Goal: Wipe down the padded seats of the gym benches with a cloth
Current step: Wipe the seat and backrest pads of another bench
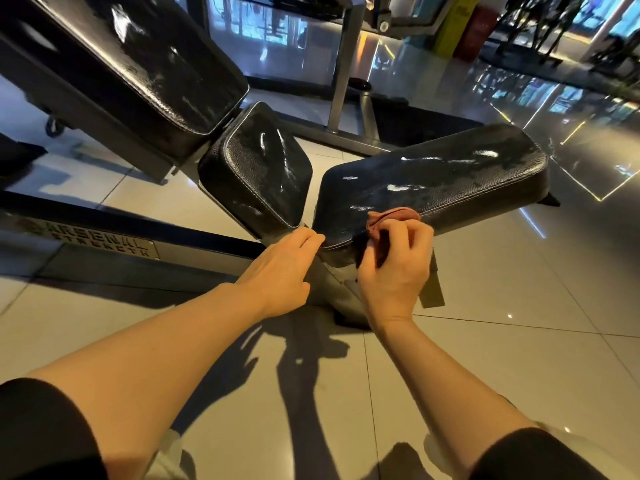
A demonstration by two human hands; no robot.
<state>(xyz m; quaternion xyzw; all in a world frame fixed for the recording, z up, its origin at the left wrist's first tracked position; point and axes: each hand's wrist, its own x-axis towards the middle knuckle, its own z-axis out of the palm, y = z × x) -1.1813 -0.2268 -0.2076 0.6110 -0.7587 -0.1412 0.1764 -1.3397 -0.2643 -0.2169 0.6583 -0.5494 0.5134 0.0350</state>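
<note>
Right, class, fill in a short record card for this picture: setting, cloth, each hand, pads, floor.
setting: gym floor with padded black benches
cloth: reddish-brown bunched rag, pressed on the near edge of the right-hand black leather seat pad
right hand: grips the rag
left hand: fingers straight, tips touching the near corner of that pad
other pads: small middle black seat pad; large tilted black back pad at upper left
pad surfaces: glossy, streaked
floor: shiny pale tiles
</note>
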